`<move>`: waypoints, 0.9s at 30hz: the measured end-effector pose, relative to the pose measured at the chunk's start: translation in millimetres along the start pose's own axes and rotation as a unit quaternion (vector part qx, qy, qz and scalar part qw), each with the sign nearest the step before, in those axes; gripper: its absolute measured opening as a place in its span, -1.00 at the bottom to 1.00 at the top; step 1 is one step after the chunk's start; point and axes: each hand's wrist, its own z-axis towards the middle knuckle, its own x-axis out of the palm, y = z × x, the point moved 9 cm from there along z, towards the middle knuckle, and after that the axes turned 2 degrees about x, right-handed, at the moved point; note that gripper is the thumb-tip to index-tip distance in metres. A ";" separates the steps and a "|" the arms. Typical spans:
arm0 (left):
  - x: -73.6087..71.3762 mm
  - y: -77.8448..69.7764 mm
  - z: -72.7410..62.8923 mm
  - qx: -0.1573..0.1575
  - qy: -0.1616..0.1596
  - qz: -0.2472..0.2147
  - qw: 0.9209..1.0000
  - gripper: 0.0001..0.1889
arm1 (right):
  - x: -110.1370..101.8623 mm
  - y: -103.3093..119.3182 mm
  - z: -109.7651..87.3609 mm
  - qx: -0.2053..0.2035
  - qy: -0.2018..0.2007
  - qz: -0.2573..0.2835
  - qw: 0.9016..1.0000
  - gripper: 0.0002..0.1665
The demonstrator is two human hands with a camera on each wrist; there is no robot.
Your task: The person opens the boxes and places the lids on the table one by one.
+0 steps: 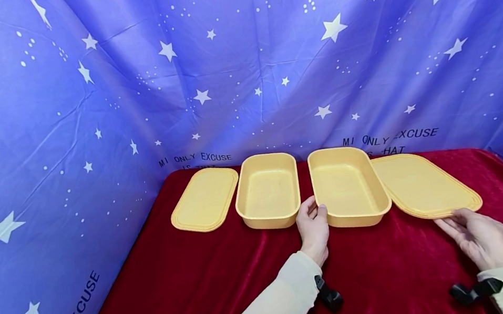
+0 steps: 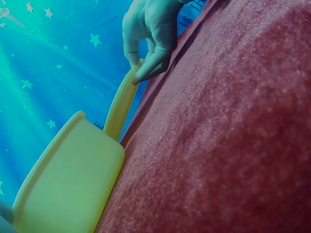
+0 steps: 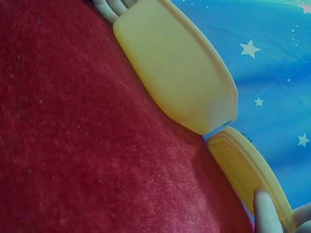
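Note:
My left hand [image 1: 314,229] holds the left front corner of a yellow rectangular container [image 1: 345,181], its thumb at the rim. The container stands upright and bare inside on the red cloth. To its right, my right hand [image 1: 483,236] pinches the near edge of a large yellow lid [image 1: 427,184]. In the left wrist view, the right hand's fingers [image 2: 148,73] grip that lid [image 2: 119,107], its near edge raised off the cloth. The right wrist view shows the lid [image 3: 243,165] beside the container [image 3: 170,63], with part of the left hand at the top.
A smaller yellow container [image 1: 267,189] stands left of the left hand. Farther left, a smaller yellow lid [image 1: 205,200] lies flat. Red velvety cloth [image 1: 192,287] covers the table. A blue star-patterned curtain [image 1: 239,63] hangs behind and at the sides.

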 end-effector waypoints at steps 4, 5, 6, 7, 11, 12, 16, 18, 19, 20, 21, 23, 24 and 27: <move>0.0 -0.7 -0.4 0.001 -0.002 -0.005 1.000 -0.66 | -2.5 -0.6 0.5 0.009 -0.011 0.002 1.000 -0.72; 0.0 -0.6 -0.3 0.002 -0.002 -0.004 1.000 -0.66 | -3.1 -0.6 0.5 0.011 -0.014 0.002 1.000 -0.72; -0.2 -0.4 -0.2 0.000 -0.003 -0.005 1.000 -0.66 | -4.0 -0.6 0.6 0.012 -0.020 0.000 1.000 -0.72; 0.0 -0.2 -0.1 0.000 -0.003 -0.005 1.000 -0.66 | -4.6 -0.7 0.7 0.015 -0.023 -0.002 1.000 -0.73; -0.1 0.3 0.3 -0.002 -0.002 -0.003 1.000 -0.67 | -7.8 -1.2 1.6 0.025 -0.036 -0.008 0.999 -0.67; -0.2 0.2 0.1 -0.002 -0.002 -0.003 1.000 -0.67 | -8.6 -1.1 2.0 0.026 -0.039 -0.010 0.999 -0.66; -0.2 -1.3 -1.1 0.004 -0.002 -0.004 1.000 -0.66 | -11.6 -1.3 2.2 0.033 -0.050 -0.016 0.998 -0.42; -0.2 -1.4 -1.3 0.006 -0.003 -0.005 1.000 -0.66 | -12.2 -1.2 1.7 0.035 -0.049 -0.022 0.998 -0.45; -0.1 -1.4 -1.3 0.006 -0.003 -0.005 1.000 -0.66 | -12.1 -1.3 1.3 0.037 -0.047 -0.025 0.998 -0.48; 0.0 -1.2 -1.3 0.006 -0.002 -0.005 1.000 -0.66 | -11.9 -1.2 1.0 0.038 -0.044 -0.028 0.998 -0.60; 0.3 -1.1 -1.2 0.006 0.000 -0.004 1.000 -0.66 | -11.2 -1.2 0.4 0.039 -0.039 -0.034 0.998 -0.63; 0.2 0.0 -0.6 0.004 0.000 -0.001 1.000 -0.66 | -9.6 -1.1 -0.5 0.042 -0.031 -0.044 0.998 -0.67; 0.1 0.6 -0.3 0.001 0.000 -0.001 1.000 -0.66 | -9.3 -1.2 -0.8 0.044 -0.029 -0.046 0.998 -0.72; 0.1 2.0 0.7 -0.003 -0.001 0.001 1.000 -0.67 | -8.7 -1.9 -2.9 0.051 -0.026 -0.055 0.997 -0.70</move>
